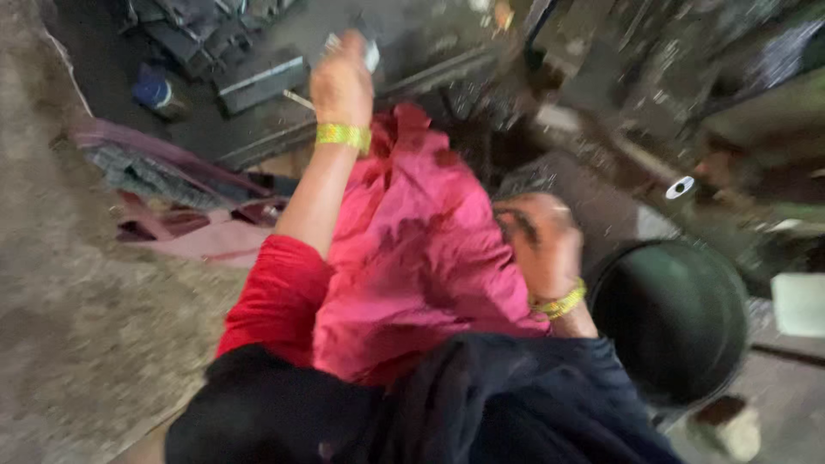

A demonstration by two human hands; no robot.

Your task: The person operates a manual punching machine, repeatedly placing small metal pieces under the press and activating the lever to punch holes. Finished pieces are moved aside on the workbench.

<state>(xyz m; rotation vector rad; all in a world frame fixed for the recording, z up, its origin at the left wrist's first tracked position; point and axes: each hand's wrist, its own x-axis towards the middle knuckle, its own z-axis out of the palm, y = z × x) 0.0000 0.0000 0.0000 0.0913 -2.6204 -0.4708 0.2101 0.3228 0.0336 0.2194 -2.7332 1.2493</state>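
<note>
Gritty concrete floor [77, 326], cluttered workshop, heavy blur; left hand [341, 82] gripping small pale object [371, 53], unidentifiable; right hand [543, 245] closed on pink cloth [412, 249]

A dark green round bucket [675, 318] stands at the right, with a pale square object [799, 303] just beside it. At the upper left, a small blue and white container [155, 93] sits on the dark ground near a dark flat slab [260, 83]. A heap of pink and grey cloth [172, 198] lies at the left, on the edge of the rough grey floor [77, 326]. A small white ring [679, 186] shows at the right. Everything is blurred.
</note>
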